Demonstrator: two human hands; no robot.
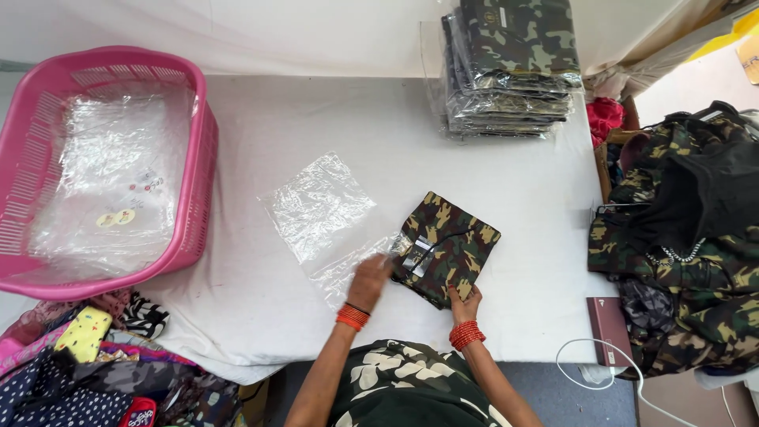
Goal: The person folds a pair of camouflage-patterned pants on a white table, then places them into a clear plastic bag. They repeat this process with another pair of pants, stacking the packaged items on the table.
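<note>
The right hand (466,304) is pinching the near edge of the folded camouflage cloth garment (447,247) on the white worktop (522,198). The left hand (370,281) is gripping the clear plastic bag (320,209) at the garment's 9 o'clock. At 12 o'clock a stack of bagged camouflage garments (510,67) is lying.

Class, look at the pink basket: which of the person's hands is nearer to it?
Left. The left hand is on the clear bag, toward the pink basket; the right hand holds the folded camouflage garment, farther away.
</note>
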